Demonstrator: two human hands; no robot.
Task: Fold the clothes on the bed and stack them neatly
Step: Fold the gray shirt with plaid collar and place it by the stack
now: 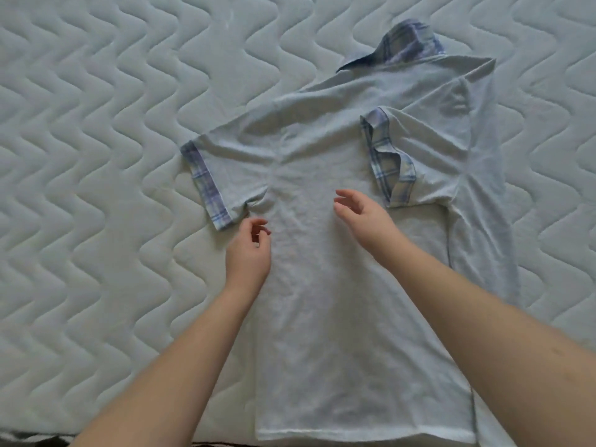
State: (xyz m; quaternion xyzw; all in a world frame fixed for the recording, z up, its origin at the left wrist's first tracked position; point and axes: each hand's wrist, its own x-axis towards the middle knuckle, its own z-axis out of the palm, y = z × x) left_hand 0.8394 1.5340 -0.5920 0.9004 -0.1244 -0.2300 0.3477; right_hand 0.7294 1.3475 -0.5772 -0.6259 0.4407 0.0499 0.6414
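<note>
pale blue shirt [322,269] on quilted mattress [96,156], both hands open above.

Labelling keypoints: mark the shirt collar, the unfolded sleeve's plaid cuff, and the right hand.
collar [408,40], head view, on its plaid fabric
plaid cuff [206,183], head view, mid-band
right hand [364,214], head view, back of hand

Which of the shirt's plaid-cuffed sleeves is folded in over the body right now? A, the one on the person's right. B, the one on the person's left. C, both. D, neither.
A: the right sleeve lies folded in over the shirt, while the left sleeve spreads flat onto the mattress; both hands, left hand and right hand, hover open.
</note>
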